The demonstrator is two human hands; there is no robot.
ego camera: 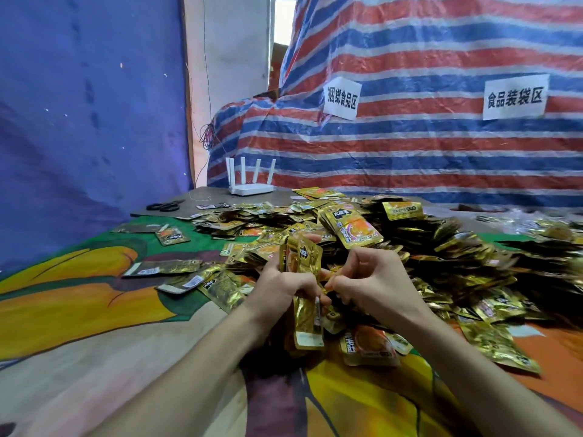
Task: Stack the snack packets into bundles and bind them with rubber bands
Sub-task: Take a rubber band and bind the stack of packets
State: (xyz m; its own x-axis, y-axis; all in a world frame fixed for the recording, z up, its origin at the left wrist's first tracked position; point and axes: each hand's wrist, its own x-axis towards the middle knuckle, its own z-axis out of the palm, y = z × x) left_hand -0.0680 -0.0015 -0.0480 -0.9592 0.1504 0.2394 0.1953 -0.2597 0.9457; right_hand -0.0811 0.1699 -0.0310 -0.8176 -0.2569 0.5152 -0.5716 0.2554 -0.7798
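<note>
My left hand (284, 287) is curled tight round a bundle of gold snack packets (305, 258), which stands upright on edge in my fist, its top sticking out toward twelve o'clock and its lower end (308, 329) hanging below my fingers toward six. My right hand (370, 279) sits just beside it at three o'clock, knuckles up and fingers curled in, pinching a thin yellow-orange rubber band (327, 287) against the side of the bundle; only a short piece of the band shows between my fingertips, so I cannot tell how far it goes round. The two hands touch at the thumbs. From twelve round to three o'clock of my hands spreads the big pile of loose packets (419, 244), gold and dark, heaped on the colourful tablecloth (94, 313). One packet (369, 345) lies face up just below my right wrist at five o'clock. A few stray packets (172, 235) lie flat at nine to ten o'clock, apart from the pile. Farther off at eleven o'clock are black scissors (165, 206) and, beyond them, a white router (250, 186) with four antennas upright. Behind the table hangs a red, white and blue striped tarp (410, 143) with two paper signs (342, 97), and a blue tarp (88, 121) covers the wall at nine o'clock.
</note>
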